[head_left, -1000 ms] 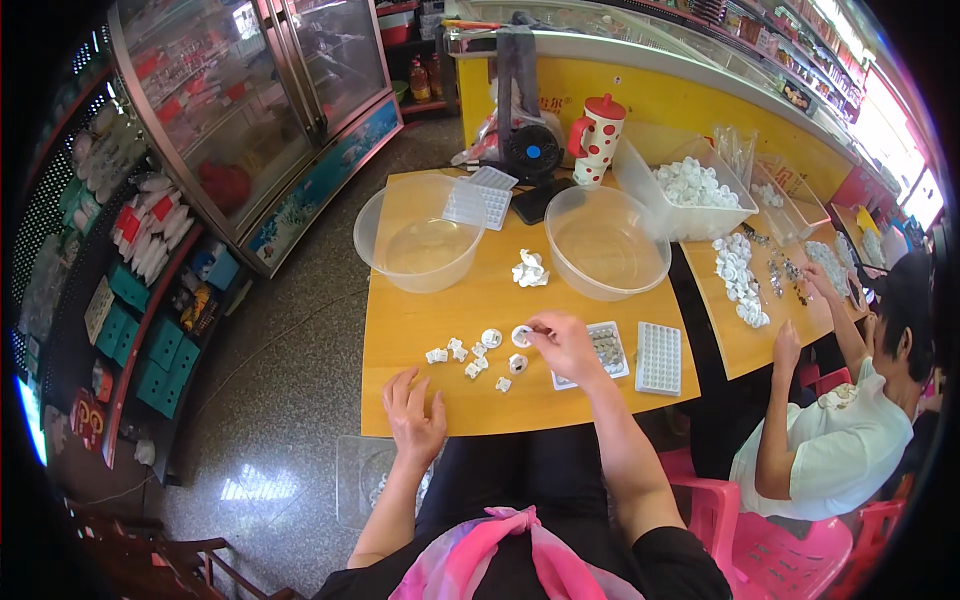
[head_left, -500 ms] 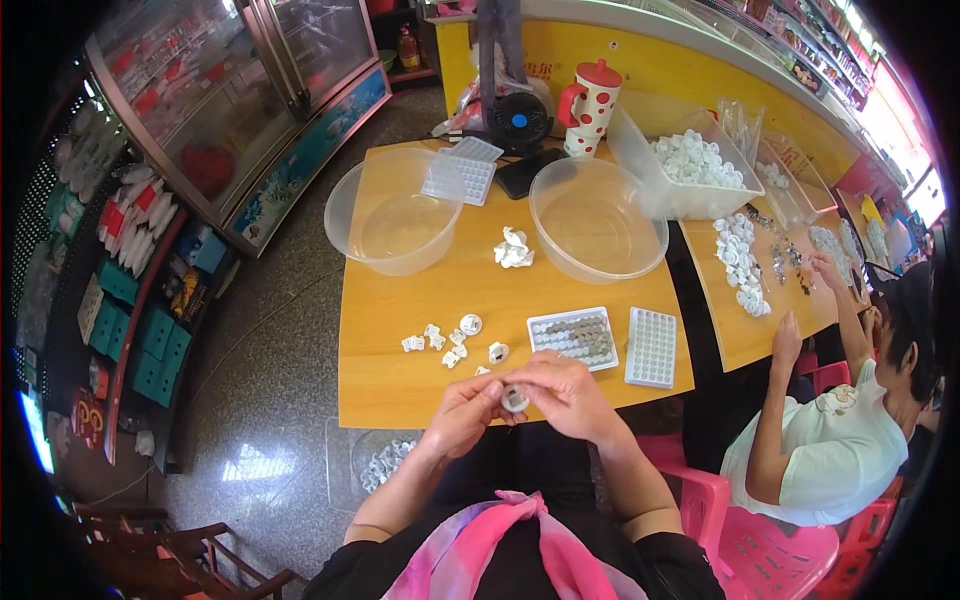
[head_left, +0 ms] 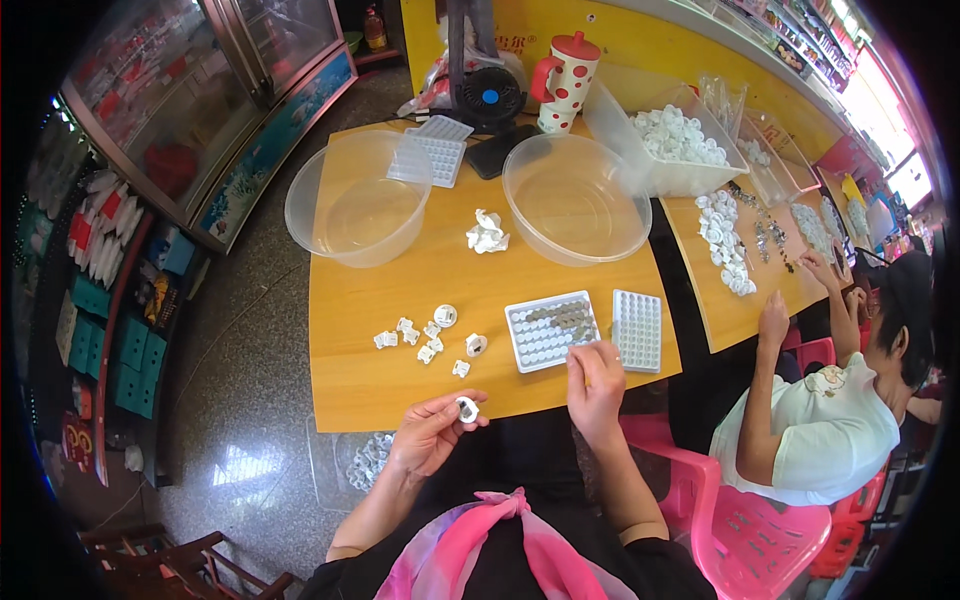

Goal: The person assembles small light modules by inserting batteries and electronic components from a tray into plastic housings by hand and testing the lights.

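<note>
Near the table's front edge, my left hand (head_left: 428,436) grips a small round white plastic part (head_left: 468,408) with a dark centre between thumb and fingers. My right hand (head_left: 597,388) is apart from it, fingers pinched together at the near right corner of a white tray (head_left: 518,352). Whatever those fingertips hold, if anything, is too small to make out. Rows of small round discs fill the tray, some greyish, some pale. A second white tray (head_left: 638,332) with round pockets lies to its right. Left of the trays are several white plastic pieces (head_left: 408,330) and a round white part (head_left: 476,345).
Two clear plastic bowls (head_left: 302,222) (head_left: 512,215) stand at the back, with crumpled white tissue (head_left: 487,232) between them. Behind are a phone (head_left: 500,150), a fan (head_left: 489,97) and a dotted cup (head_left: 567,85). A co-worker (head_left: 810,430) sits at the right-hand table.
My hands have come apart: the right one has moved right to the disc tray, while the left keeps the round part and has shifted left. The whole view has shifted slightly.
</note>
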A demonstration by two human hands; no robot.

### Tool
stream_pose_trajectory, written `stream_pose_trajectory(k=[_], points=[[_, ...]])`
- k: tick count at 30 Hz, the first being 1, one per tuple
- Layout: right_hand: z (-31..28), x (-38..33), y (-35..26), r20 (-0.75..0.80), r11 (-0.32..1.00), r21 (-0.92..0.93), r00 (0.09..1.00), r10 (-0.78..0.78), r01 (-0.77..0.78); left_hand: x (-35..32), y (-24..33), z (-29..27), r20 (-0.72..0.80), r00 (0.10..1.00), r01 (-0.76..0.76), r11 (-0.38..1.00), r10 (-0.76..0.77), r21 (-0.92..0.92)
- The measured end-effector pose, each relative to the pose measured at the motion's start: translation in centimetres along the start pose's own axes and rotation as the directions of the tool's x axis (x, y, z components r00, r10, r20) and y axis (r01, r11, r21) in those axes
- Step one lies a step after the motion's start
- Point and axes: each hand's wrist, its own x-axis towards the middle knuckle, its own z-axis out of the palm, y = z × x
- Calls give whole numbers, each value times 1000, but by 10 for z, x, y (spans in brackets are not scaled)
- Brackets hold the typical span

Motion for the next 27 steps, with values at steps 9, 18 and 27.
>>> stream_pose_trajectory(k=[9,18,27], points=[[32,43,-6,193,934,-293,969,-152,205,3,3,5,61,997,-40,992,48,-120],[43,42,-6,290,865,-389,934,-210,315,2,5,-2,40,997,-69,993,73,-98],[43,42,-2,237,928,-190,932,-273,321,5,-1,-7,53,994,-84,981,94,-175]])
